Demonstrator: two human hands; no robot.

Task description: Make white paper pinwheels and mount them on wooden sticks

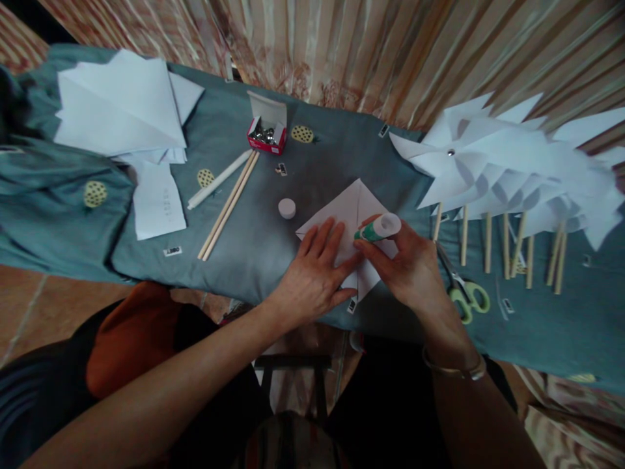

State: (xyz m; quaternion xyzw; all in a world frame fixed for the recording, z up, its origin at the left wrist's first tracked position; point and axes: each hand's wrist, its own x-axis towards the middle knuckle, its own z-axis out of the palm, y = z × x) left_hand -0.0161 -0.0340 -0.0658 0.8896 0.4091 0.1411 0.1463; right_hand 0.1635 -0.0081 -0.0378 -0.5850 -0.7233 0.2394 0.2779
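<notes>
A square of white paper point(351, 202) with crease lines lies on the cloth in front of me, one corner pointing away. My left hand point(317, 270) rests flat on its left part, fingers spread. In my right hand point(413, 264) is a glue stick point(378, 228) with a green label, tilted over the paper's middle; its lower end is hidden by my fingers, so I cannot tell whether it touches the sheet. The white glue cap point(287, 208) sits on the cloth left of the paper. Scissors point(466, 293) with green handles lie beside my right wrist.
Finished paper pinwheels point(488, 156) on wooden sticks are piled at the right. An open red box point(267, 133) of metal pins stands at the back. Left of it lie wooden sticks point(229, 205) and a white rolled tube point(219, 179). White paper sheets point(122, 104) are stacked far left.
</notes>
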